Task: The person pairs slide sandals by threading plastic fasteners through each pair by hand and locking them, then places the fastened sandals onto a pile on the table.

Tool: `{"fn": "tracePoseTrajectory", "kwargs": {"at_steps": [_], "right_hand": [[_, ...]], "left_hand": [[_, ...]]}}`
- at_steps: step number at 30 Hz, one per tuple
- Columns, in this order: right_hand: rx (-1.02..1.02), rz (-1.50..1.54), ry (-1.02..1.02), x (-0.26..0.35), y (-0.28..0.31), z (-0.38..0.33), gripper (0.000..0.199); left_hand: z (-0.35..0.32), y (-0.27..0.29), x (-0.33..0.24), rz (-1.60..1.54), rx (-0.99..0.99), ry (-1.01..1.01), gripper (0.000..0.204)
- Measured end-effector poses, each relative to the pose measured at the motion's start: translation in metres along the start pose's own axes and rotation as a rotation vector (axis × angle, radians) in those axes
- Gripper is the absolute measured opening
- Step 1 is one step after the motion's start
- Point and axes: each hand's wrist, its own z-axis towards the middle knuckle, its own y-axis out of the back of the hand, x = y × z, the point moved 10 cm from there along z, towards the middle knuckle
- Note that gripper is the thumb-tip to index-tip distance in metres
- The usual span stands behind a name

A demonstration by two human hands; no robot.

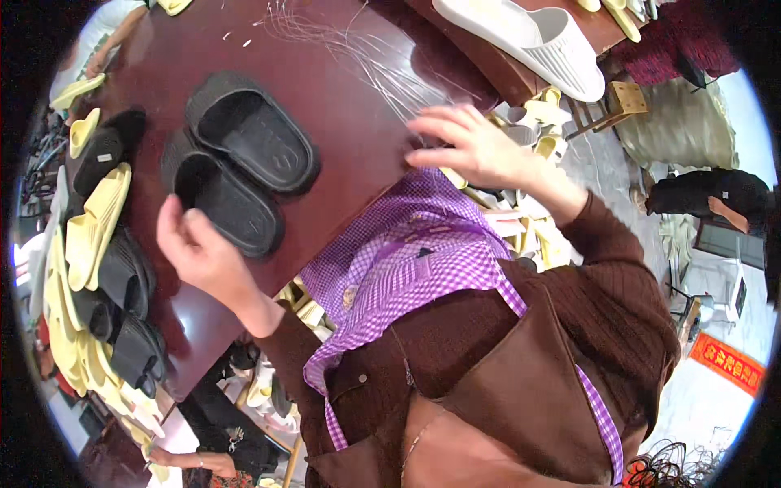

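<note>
A pair of black slide slippers lies side by side on the dark red glossy table: the far slipper (254,134) and the near slipper (224,199), which touch along their inner edges. My left hand (207,252) is just beside the near slipper, its thumb and fingers apart, with nothing visible in it. Over the table's near edge is my right hand (480,150), fingers stretched out to the left and slightly blurred. Beyond that hand, a loose bundle of thin clear strands (378,69) spreads across the tabletop.
Pale yellow slippers (96,228) and black slippers (126,272) are heaped along the table's left edge. A white slipper (529,37) stands at the far right. More yellow slippers (537,220) sit below the right forearm. Other people's hands (183,460) show around the rim.
</note>
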Motion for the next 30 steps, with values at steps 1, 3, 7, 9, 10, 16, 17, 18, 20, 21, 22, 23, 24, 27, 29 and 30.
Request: {"fn": "tracePoseTrajectory", "kwargs": {"at_steps": [1,3,7,9,10,16,17,18,20,21,22,23,24,27,29,30], "right_hand": [[-0.007,-0.002,-0.029,0.001,-0.003,-0.009,0.037],[-0.028,-0.010,-0.061,0.000,-0.010,-0.019,0.036],[-0.145,0.063,-0.143,-0.015,-0.014,-0.026,0.037],[-0.188,0.095,-0.140,-0.024,-0.016,-0.033,0.034],[-0.212,0.118,-0.126,-0.025,-0.015,-0.033,0.033],[-0.362,0.199,-0.130,-0.038,0.003,-0.029,0.035],[-0.419,0.247,-0.233,-0.052,0.011,-0.026,0.033],[-0.474,0.296,-0.341,-0.065,0.015,-0.027,0.033],[-0.469,0.262,-0.455,-0.084,0.012,-0.016,0.033],[-0.452,0.229,-0.566,-0.099,0.009,-0.011,0.034],[-0.433,0.199,-0.675,-0.113,0.005,-0.008,0.035],[-0.438,0.203,-0.670,-0.120,0.003,0.000,0.035],[-0.395,0.156,-0.695,-0.130,-0.006,0.008,0.036],[-0.304,0.067,-0.743,-0.142,-0.025,0.021,0.038],[-0.288,0.177,-0.539,-0.119,-0.031,0.039,0.038],[-0.278,0.232,-0.438,-0.106,-0.034,0.045,0.038]], "left_hand": [[-0.007,-0.012,-0.013,-0.052,0.052,-0.026,0.023],[-0.018,-0.032,-0.035,-0.106,0.102,-0.068,0.023],[-0.034,-0.094,-0.083,-0.152,0.449,-0.315,0.027],[-0.035,-0.127,-0.098,-0.150,0.588,-0.404,0.031],[-0.037,-0.141,-0.110,-0.043,0.650,-0.535,0.036],[-0.034,-0.226,-0.125,0.371,0.927,-1.011,0.063],[-0.029,-0.236,-0.125,0.380,0.923,-1.019,0.063],[-0.026,-0.251,-0.121,0.417,0.972,-1.013,0.065],[-0.023,-0.277,-0.112,0.497,1.064,-0.992,0.070],[-0.021,-0.286,-0.112,0.505,1.060,-0.995,0.070],[-0.023,-0.293,-0.113,0.490,1.059,-1.030,0.071],[-0.025,-0.299,-0.116,0.473,1.060,-1.063,0.072],[-0.026,-0.302,-0.117,0.457,1.061,-1.094,0.074],[-0.028,-0.309,-0.123,0.448,1.104,-1.133,0.076],[-0.029,-0.309,-0.121,0.447,1.125,-1.139,0.077],[-0.030,-0.310,-0.118,0.448,1.147,-1.127,0.074]]}}
